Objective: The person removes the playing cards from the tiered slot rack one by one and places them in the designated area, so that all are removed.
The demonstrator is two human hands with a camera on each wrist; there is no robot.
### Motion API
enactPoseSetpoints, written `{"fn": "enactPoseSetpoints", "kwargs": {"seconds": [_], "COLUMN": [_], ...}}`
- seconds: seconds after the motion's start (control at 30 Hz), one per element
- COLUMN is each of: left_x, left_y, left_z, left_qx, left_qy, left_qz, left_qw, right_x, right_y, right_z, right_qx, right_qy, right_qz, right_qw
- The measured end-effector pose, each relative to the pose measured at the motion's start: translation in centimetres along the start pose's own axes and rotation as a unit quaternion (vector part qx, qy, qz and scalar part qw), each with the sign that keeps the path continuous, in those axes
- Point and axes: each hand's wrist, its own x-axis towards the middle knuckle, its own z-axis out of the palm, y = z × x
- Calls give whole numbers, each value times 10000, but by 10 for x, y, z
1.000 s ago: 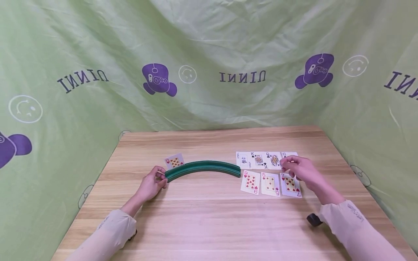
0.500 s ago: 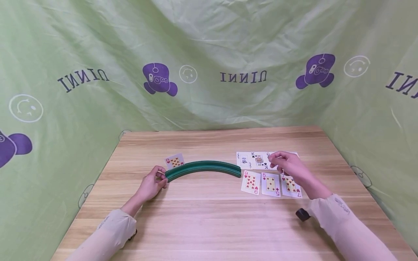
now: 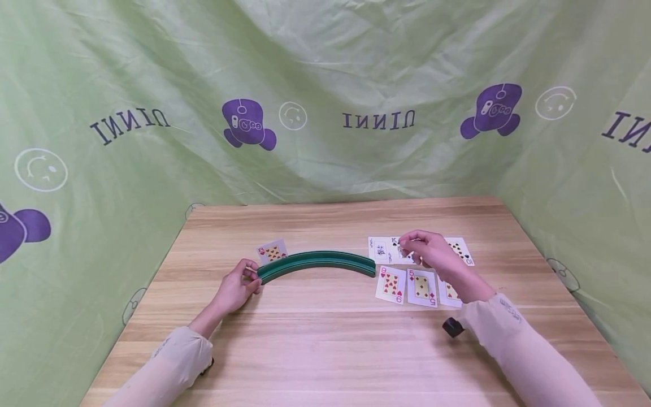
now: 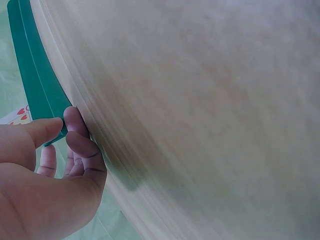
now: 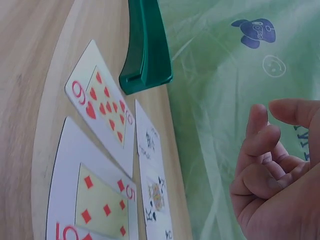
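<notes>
My left hand [image 3: 235, 289] pinches the left end of a curved green playing card holder [image 3: 325, 259], thumb on one face and fingers on the other, as the left wrist view [image 4: 40, 65] shows. A red eight of hearts [image 3: 273, 251] shows above the holder's left end, its lower part hidden. My right hand [image 3: 432, 254] hovers over the back row of cards with loosely bent fingers and holds nothing; thumb and index finger are apart in the right wrist view. Beneath it lie a joker [image 3: 379, 250] and a partly covered king of spades [image 5: 156, 195].
The front row has a nine of hearts [image 3: 390, 284], a five of diamonds [image 3: 421, 288] and a partly covered seven of hearts [image 3: 449, 292]. A ten [image 3: 461, 251] lies at the back row's right end. Green printed cloth [image 3: 325, 158] hangs behind the wooden table [image 3: 315, 350].
My right hand has moved left along the back row, from beside the ten to over the king, uncovering the ten and covering the queen. My left hand and the card holder have stayed put.
</notes>
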Motion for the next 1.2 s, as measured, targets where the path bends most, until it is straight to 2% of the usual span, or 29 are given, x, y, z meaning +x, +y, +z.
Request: {"fn": "enactPoseSetpoints", "kwargs": {"seconds": [0.23,0.67,1.2], "left_x": [0,0,-2], "left_y": [0,1,3], "left_z": [0,-1,0], "left_qx": [-4,-36,-58], "left_qy": [5,50,55], "left_qz": [-16,149,43], "left_qw": [10000,9999,10000], "right_x": [9,26,43], "right_y": [-6,-20,-40], "right_z": [12,45,89], "right_qx": [242,860,860], "right_qy": [-177,-486,-864], "right_qz": [-2,-350,-462], "right_qw": [9996,9945,9915]}}
